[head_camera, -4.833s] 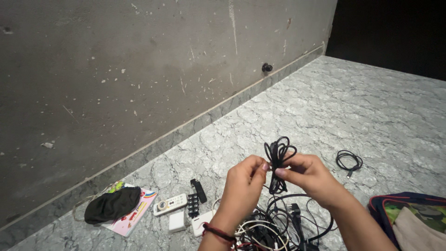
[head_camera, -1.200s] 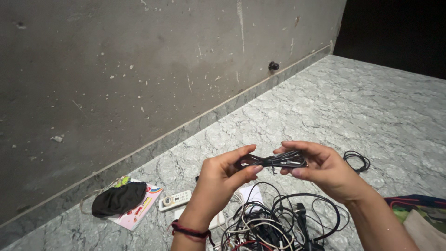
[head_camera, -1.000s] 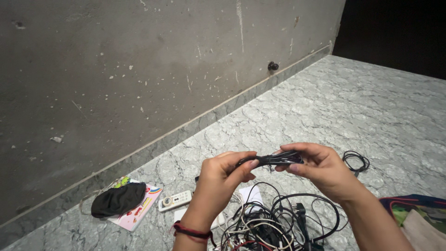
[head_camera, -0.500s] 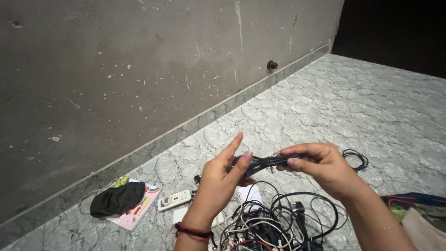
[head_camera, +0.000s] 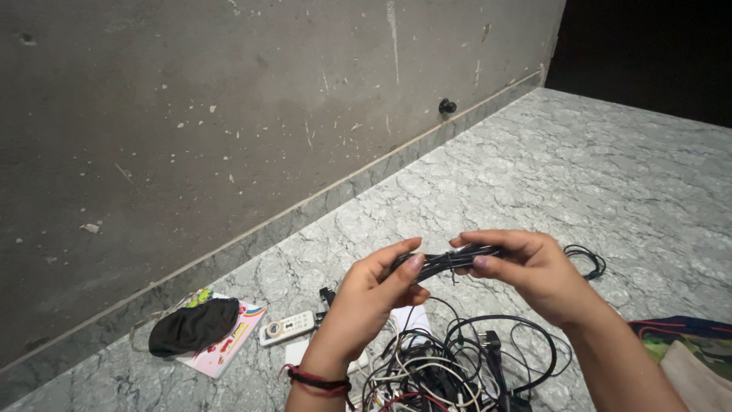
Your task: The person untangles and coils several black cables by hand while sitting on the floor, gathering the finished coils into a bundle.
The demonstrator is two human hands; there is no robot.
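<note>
Two hands were in view, the left hand (head_camera: pixel 374 294) and the right hand (head_camera: pixel 534 275). Between them they held one bundled cable (head_camera: pixel 446 262). One small coiled cable (head_camera: pixel 587 261) lay apart on the floor (head_camera: pixel 595 168), toward its right side. One tangled pile of cords (head_camera: pixel 450 366) sat at the floor's near edge; the number of cords in it could not be counted. There was one remote (head_camera: pixel 287 328), one black cloth (head_camera: pixel 194 326), one colourful booklet (head_camera: pixel 229 343) under that cloth, and one bag (head_camera: pixel 686 347) at the lower right corner. One small dark knob (head_camera: pixel 444 107) showed on the wall (head_camera: pixel 229 114). One red thread band (head_camera: pixel 309 379) circled the left wrist.
</note>
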